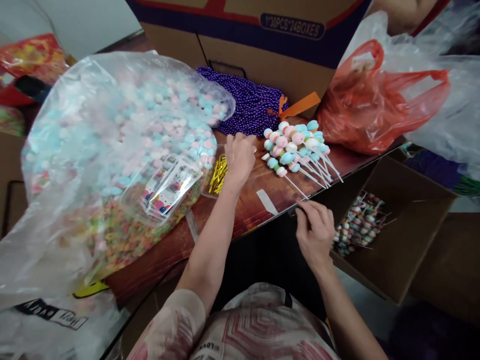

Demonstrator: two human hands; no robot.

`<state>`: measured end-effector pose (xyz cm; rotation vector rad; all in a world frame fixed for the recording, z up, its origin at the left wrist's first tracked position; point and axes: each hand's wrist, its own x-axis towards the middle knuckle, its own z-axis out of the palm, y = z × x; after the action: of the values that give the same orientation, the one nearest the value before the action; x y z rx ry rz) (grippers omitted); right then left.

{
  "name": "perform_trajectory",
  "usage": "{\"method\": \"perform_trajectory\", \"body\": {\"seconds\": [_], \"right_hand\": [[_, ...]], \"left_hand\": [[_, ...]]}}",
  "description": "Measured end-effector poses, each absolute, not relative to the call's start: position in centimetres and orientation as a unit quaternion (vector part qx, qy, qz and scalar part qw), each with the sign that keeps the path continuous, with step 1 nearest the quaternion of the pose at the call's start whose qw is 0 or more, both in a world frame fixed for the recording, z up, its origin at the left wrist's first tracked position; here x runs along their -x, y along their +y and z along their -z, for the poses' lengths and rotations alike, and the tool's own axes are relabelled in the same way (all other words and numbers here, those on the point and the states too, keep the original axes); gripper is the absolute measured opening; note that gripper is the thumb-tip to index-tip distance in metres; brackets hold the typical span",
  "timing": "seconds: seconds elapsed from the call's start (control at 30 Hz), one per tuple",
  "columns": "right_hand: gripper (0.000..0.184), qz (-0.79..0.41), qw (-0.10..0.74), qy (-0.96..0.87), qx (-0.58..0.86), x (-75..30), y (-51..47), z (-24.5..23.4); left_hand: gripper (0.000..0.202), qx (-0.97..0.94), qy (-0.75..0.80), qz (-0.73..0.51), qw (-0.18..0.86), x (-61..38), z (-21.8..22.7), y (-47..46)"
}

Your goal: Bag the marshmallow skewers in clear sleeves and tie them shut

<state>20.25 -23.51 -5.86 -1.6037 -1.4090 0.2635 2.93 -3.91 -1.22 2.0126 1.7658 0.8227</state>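
My left hand [239,157] rests on the red-brown table [262,192], fingers curled down beside a bundle of gold twist ties [217,175] and a clear wrapper. My right hand [315,231] hovers at the table's front edge, fingers pinched together on something I cannot make out. A pile of pastel marshmallow skewers [296,147] on white sticks lies on the table between and beyond the hands. A big clear bag [112,150] full of pink, blue and white marshmallows, with small printed packets [168,187] inside, lies at left.
Purple bead strings [247,102] lie behind my left hand, before a large cardboard carton [255,50]. A red plastic bag [375,100] sits at right. Below the table edge, an open cardboard box [405,240] holds several finished skewers [358,225].
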Motion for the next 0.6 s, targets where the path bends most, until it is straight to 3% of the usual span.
{"method": "perform_trajectory", "body": {"seconds": [0.1,0.2,0.3,0.37,0.6], "right_hand": [[0.024,0.022,0.380,-0.645,0.663,-18.4,-20.1,5.9],[0.030,0.061,0.277,-0.646,0.708,-17.7,-17.9,6.4],[0.028,0.074,0.227,-0.627,0.741,-17.5,-16.5,6.6],[0.021,0.079,0.219,-0.618,0.751,-17.3,-15.8,6.7],[0.023,0.058,0.281,-0.627,0.724,-18.6,-17.2,6.0]], "left_hand": [[0.015,-0.737,0.634,-0.185,0.142,-3.8,1.6,-3.3],[0.020,-0.762,0.631,-0.101,0.106,-4.2,1.5,-3.5],[0.027,-0.783,0.613,-0.068,0.082,-4.1,1.6,-3.4],[0.026,-0.788,0.604,-0.086,0.079,-3.9,1.7,-3.5],[0.022,-0.780,0.551,-0.291,0.048,-2.9,0.4,-8.1]]}}
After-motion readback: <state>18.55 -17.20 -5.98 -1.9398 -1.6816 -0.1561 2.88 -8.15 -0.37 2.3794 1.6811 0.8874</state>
